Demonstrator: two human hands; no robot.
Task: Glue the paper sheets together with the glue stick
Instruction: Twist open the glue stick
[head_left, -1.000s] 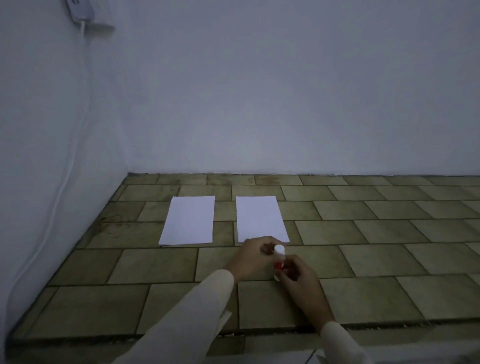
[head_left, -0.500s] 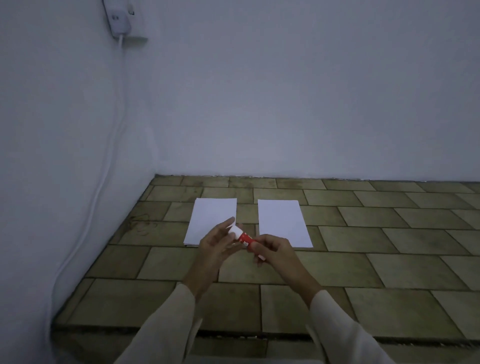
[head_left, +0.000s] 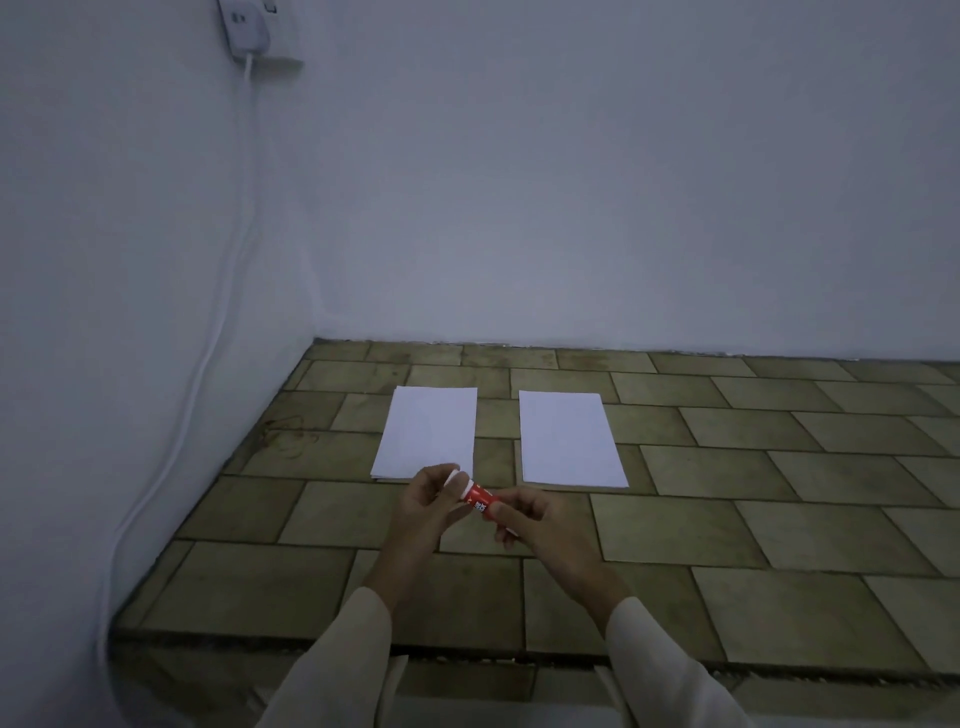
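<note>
Left hand: the left hand (head_left: 428, 501) is raised above the tiled floor (head_left: 779, 525), its fingers curled narrow around the white cap (head_left: 453, 477) at one end of the glue stick (head_left: 480, 501); thumb and fingertips pinch that cap.
Right hand: the right hand (head_left: 535, 525) grips the red body of the glue stick from the other end, fingers closed tight around it, so most of the lower part of the tube is hidden.
Glue stick: held in the air between both hands, tilted, cap end up and to the left, in front of the gap between the two sheets and nearer the person than either.
Writing: white lettering runs along the red tube, too small and blurred to read.
Left sheet: a white sheet of paper (head_left: 428, 431) lies flat on the tiles, its near edge just behind the left hand's fingers.
Right sheet: a second white sheet (head_left: 569, 439) lies flat beside the first, apart from it with a strip of tile between.
Sleeves: both forearms wear pale cream sleeves (head_left: 337, 670).
Wall: a white plug (head_left: 244, 26) sits high on the left wall, with a white cable (head_left: 208, 353) hanging down from it to the floor edge.
</note>
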